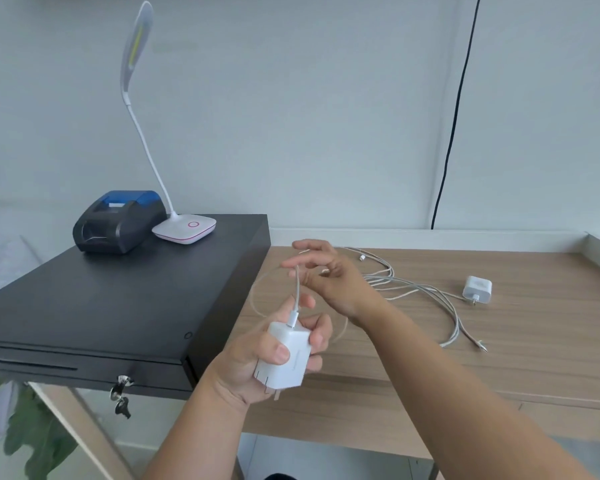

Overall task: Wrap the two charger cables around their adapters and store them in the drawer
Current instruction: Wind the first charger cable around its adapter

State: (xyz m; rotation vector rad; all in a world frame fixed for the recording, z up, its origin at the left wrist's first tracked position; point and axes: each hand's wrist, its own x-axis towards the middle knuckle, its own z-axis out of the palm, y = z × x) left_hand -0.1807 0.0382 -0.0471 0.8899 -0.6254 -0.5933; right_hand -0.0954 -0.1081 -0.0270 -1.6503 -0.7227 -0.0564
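My left hand (257, 355) grips a white adapter (286, 355) above the table's front, prongs pointing down toward me. Its white cable (297, 292) rises from the adapter's top to my right hand (326, 275), which pinches it between thumb and fingers just above. The rest of that cable loops down over the wooden table (499, 358). A second white adapter (477, 289) lies on the table at the right, its cable (426, 292) sprawled in loose curves beside it. The black drawer unit (101, 306) stands at the left, its drawer closed, with keys (120, 396) in the front lock.
On the drawer unit stand a black and blue receipt printer (118, 221) and a white desk lamp (184, 228). A black cord (454, 112) hangs down the wall at the back right. A green plant (39, 438) shows below the unit.
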